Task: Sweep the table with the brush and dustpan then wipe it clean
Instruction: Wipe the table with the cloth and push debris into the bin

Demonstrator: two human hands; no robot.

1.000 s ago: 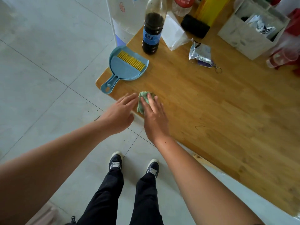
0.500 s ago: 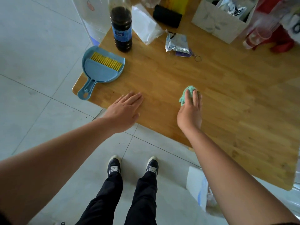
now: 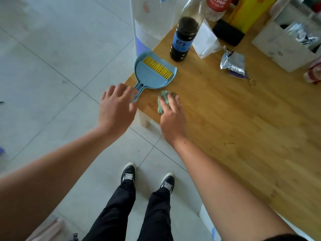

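A crumpled green cloth (image 3: 163, 101) lies on the wooden table (image 3: 243, 127) near its front left corner. My right hand (image 3: 171, 117) presses flat on the cloth with straight fingers. A blue dustpan (image 3: 152, 75) with a yellow-bristled brush (image 3: 157, 67) nested in it lies at the table's left corner, its handle (image 3: 138, 93) sticking out over the edge. My left hand (image 3: 115, 108) hovers off the table edge with spread, relaxed fingers, its fingertips right by the dustpan handle. I cannot tell whether they touch it.
A dark soda bottle (image 3: 185, 37) stands just behind the dustpan. Behind it lie a white bag (image 3: 205, 40), a black object (image 3: 228, 33), a foil packet (image 3: 233, 62) with keys (image 3: 250, 80), and a white box (image 3: 288, 44). A pale table leg (image 3: 145, 120) shows below the corner. Tiled floor lies to the left.
My right hand has slid the cloth back left toward the table's corner. My left hand has lifted off the table and moved up beside the dustpan handle.
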